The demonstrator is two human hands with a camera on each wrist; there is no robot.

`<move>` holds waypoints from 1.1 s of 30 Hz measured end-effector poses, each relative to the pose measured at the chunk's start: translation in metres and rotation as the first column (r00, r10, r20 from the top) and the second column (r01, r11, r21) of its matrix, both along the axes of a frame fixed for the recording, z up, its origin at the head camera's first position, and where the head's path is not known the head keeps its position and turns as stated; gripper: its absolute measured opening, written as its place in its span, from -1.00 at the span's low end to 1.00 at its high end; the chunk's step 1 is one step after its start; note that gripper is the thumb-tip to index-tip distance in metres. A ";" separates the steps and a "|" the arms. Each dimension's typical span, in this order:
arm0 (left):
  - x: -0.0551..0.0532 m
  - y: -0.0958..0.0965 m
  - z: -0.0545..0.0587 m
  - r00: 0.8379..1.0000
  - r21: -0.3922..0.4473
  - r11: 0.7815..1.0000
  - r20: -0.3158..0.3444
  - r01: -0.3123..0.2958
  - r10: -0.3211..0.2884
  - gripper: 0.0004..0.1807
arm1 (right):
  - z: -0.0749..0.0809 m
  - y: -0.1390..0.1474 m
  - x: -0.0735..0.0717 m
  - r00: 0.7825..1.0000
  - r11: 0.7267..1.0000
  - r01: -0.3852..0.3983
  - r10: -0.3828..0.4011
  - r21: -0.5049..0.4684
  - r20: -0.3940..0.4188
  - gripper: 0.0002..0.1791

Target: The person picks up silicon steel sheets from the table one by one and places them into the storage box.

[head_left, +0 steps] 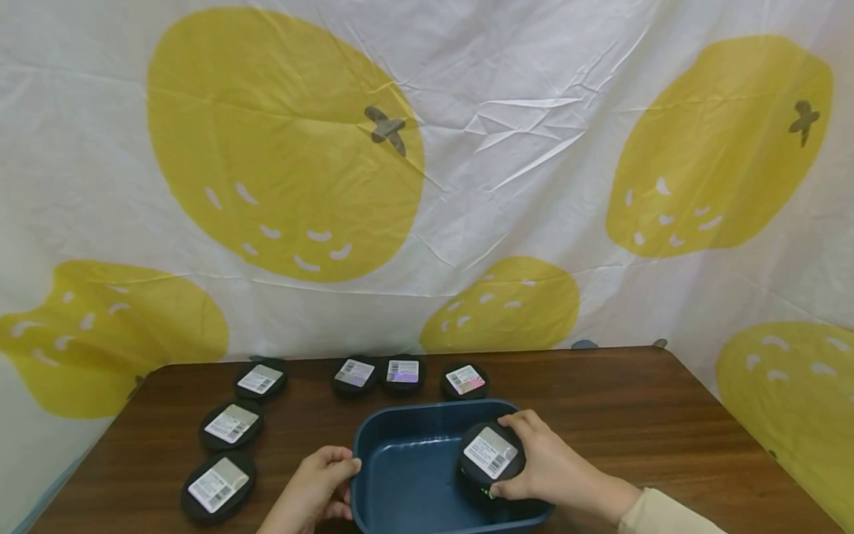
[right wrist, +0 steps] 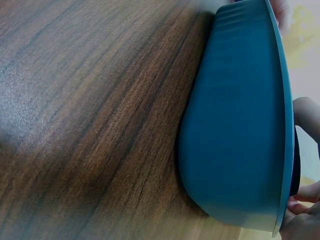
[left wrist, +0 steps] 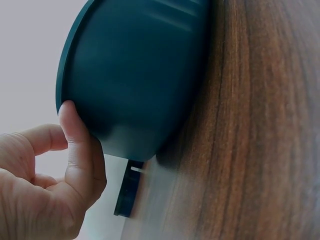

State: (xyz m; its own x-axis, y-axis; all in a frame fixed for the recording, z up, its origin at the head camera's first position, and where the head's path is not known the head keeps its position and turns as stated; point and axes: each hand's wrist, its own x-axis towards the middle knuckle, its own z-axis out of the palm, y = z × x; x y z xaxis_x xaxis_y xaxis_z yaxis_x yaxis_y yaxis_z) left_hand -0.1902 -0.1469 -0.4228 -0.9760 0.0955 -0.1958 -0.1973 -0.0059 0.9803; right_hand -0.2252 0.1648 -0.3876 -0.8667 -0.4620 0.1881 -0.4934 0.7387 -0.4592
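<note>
A blue rectangular basin (head_left: 416,475) stands on the table. My left hand (head_left: 319,486) pinches its left rim between thumb and fingers; the left wrist view shows a fingertip on the outside of the basin wall (left wrist: 130,75). Over the basin's right half, my right hand (head_left: 543,463) grips a round black container (head_left: 492,452) by its sides, its white barcode label facing up. In the right wrist view the basin's wall (right wrist: 235,115) hides most of that container (right wrist: 296,167). Whether the container touches the basin floor cannot be told.
Several similar labelled black containers lie about: a column at the left, including the nearest container (head_left: 218,487), and a row behind the basin, including the one at its right end (head_left: 464,381). A wooden table (head_left: 640,423) carries everything. Behind it hangs a lemon-print cloth (head_left: 520,185).
</note>
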 end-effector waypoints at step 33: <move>-0.001 -0.001 0.000 1.000 0.005 1.000 -0.001 0.010 -0.010 -0.75 | -0.001 -0.004 -0.002 0.999 0.995 -0.038 0.038 0.092 0.001 -0.05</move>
